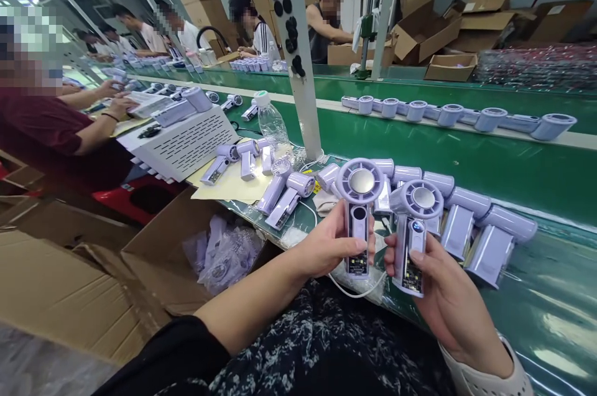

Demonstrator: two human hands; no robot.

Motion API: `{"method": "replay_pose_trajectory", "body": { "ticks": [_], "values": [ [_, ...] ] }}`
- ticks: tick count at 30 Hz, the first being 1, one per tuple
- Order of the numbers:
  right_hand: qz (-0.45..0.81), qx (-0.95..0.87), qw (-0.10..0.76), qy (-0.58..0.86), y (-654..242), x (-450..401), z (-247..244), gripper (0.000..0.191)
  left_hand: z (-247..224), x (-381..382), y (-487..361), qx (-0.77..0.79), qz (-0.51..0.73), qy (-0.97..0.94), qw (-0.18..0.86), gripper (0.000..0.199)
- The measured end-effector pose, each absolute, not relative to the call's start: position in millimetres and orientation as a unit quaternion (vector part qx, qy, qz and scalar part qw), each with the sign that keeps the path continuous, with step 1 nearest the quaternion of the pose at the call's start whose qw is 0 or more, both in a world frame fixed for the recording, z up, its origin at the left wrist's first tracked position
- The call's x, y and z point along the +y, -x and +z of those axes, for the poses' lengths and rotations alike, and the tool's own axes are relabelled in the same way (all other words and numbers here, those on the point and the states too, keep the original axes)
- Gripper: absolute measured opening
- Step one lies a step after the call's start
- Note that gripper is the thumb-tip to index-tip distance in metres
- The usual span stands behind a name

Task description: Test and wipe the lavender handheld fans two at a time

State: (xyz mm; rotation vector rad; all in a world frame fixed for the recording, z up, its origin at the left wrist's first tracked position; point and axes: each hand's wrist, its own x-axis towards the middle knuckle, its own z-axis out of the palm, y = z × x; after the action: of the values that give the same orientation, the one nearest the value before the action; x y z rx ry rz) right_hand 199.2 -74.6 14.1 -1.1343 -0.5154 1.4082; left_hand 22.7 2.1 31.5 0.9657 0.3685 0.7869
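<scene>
Upright in my left hand (333, 240) is a lilac handheld fan (358, 219), its round head on top and a dark circle on the handle. My left thumb lies across the handle's front. My right hand (443, 284) is wrapped round a second lilac fan (410, 247), whose small display is lit and appears to read 20. The right thumb rests just below that display. The two fans are side by side, slightly apart. Behind them a row of lilac fans (494, 253) lies on the green table (550, 284).
More fans (284, 197) lie left of my hands, near a clear bottle (272, 119) and a metal post (303, 116). An open carton (158, 253) holds bagged parts below. A vented white box (186, 144) stands farther left. Several people work along the line.
</scene>
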Motion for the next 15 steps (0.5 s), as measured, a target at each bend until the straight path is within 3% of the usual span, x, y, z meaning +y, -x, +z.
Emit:
{"method": "replay_pose_trajectory", "body": {
  "ticks": [10,15],
  "values": [
    [0.568,-0.294,0.615,0.461,-197,-77,9,0.043,18,7,-24,0.19,0.372,-0.456,0.786,0.053],
    [0.559,-0.295,0.619,0.466,-193,-75,3,0.031,6,14,-25,0.248,0.393,-0.439,0.769,0.056]
  ]
}}
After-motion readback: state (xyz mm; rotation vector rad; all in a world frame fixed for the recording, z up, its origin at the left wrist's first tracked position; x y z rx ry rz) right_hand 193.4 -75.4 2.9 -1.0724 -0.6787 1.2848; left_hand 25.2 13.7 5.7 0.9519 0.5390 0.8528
